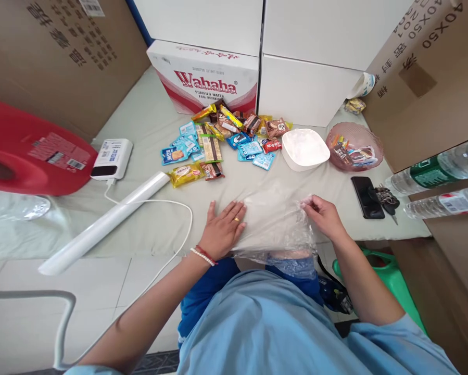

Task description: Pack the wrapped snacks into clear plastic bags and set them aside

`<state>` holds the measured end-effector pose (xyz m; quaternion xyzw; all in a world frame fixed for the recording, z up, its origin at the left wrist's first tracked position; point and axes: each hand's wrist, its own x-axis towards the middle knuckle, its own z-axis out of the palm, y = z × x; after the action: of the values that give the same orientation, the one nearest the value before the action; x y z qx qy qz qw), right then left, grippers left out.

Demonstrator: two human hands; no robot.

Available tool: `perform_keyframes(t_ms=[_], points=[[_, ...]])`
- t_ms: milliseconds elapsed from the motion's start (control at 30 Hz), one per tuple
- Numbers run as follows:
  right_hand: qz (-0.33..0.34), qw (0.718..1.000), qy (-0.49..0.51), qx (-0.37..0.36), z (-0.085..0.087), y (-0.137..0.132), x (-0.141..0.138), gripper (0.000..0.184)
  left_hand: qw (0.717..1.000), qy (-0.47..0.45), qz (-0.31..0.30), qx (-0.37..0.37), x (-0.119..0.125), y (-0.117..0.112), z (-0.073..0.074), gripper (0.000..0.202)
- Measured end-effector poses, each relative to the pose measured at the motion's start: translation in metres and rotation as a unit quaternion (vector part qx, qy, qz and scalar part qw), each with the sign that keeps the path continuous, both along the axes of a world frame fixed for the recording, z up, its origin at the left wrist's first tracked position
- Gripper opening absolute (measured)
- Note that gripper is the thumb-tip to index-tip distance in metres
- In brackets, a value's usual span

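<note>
A clear plastic bag (275, 221) lies on the pale green table (151, 130) at its near edge and hangs over it. My left hand (222, 229) rests flat on the bag's left side, fingers stretched out. My right hand (323, 214) pinches the bag's right edge between its fingertips. Beyond the bag, a heap of wrapped snacks (226, 138) is spread across the table's middle. A white bowl (304, 149) sits to the right of the heap, and next to it a pink bowl (354, 147) holds more snacks.
A white roll (104, 224) lies at the left with a power bank (112, 158) and its cable. A red jug (26, 148) is far left. A phone (366, 197), keys (386, 198) and water bottles (437, 172) sit right. Cartons (204, 78) line the back.
</note>
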<state>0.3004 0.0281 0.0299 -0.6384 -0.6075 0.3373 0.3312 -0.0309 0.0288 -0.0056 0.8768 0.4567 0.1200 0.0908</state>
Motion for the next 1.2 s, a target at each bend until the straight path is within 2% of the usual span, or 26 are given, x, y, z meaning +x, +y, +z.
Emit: perform_keyframes(t_ms=[100,167,267,333,400,433,500,567,600,633,667,733,800,867,933,1033,1133,1200], points=[[0.055,0.998,-0.034,-0.002,-0.004,0.027,-0.005,0.024,0.998,0.024,0.054,0.003,-0.017,-0.007,0.001,0.052],[0.075,0.989,-0.121,-0.042,-0.004,0.037,0.001,0.017,0.997,0.032,0.075,0.002,-0.020,-0.011,0.001,0.053],[0.028,0.952,-0.285,-0.110,0.007,0.036,0.017,0.020,0.995,0.035,0.092,0.003,-0.018,-0.016,-0.001,0.055],[-0.047,0.938,-0.337,-0.069,0.022,0.025,0.021,0.023,0.995,0.033,0.096,0.002,-0.015,-0.018,-0.002,0.056],[-0.082,0.943,-0.320,0.045,0.038,0.010,0.010,0.028,0.995,0.031,0.097,0.000,-0.012,-0.018,-0.002,0.056],[-0.058,0.947,-0.297,0.104,0.044,0.003,0.000,0.032,0.995,0.030,0.097,0.000,-0.011,-0.017,-0.001,0.056],[0.080,0.946,-0.263,0.173,0.049,-0.011,-0.022,0.037,0.995,0.028,0.100,0.002,-0.011,-0.017,0.000,0.056],[0.247,0.917,-0.269,0.159,0.041,-0.021,-0.036,0.043,0.994,0.025,0.103,0.004,-0.010,-0.017,0.000,0.056],[0.296,0.902,-0.286,0.132,0.033,-0.026,-0.036,0.047,0.994,0.024,0.104,0.005,-0.010,-0.018,0.000,0.056],[0.315,0.891,-0.311,0.099,0.025,-0.030,-0.030,0.050,0.994,0.022,0.106,0.005,-0.010,-0.018,0.000,0.056],[0.307,0.887,-0.340,0.066,0.017,-0.034,-0.018,0.052,0.994,0.020,0.106,0.006,-0.009,-0.020,0.000,0.056],[0.248,0.884,-0.397,0.008,0.006,-0.040,0.013,0.054,0.995,0.015,0.100,0.004,-0.006,-0.024,0.000,0.056],[0.177,0.879,-0.441,-0.029,0.005,-0.042,0.042,0.051,0.996,0.006,0.089,0.003,0.000,-0.028,0.000,0.054],[0.103,0.885,-0.453,-0.021,0.013,-0.038,0.051,0.044,0.997,-0.005,0.081,0.005,0.008,-0.031,0.000,0.053],[0.066,0.907,-0.415,0.031,0.023,-0.031,0.034,0.043,0.996,-0.015,0.083,0.014,0.015,-0.033,0.002,0.051],[0.114,0.937,-0.314,0.097,0.027,-0.023,-0.025,0.045,0.993,-0.033,0.102,0.043,0.022,-0.032,0.008,0.049],[0.192,0.937,-0.276,0.090,0.014,-0.022,-0.087,0.052,0.988,-0.073,0.109,0.081,0.024,-0.023,0.015,0.042],[0.254,0.925,-0.272,0.083,-0.001,-0.028,-0.115,0.056,0.987,-0.101,0.088,0.087,0.025,-0.010,0.018,0.040]])
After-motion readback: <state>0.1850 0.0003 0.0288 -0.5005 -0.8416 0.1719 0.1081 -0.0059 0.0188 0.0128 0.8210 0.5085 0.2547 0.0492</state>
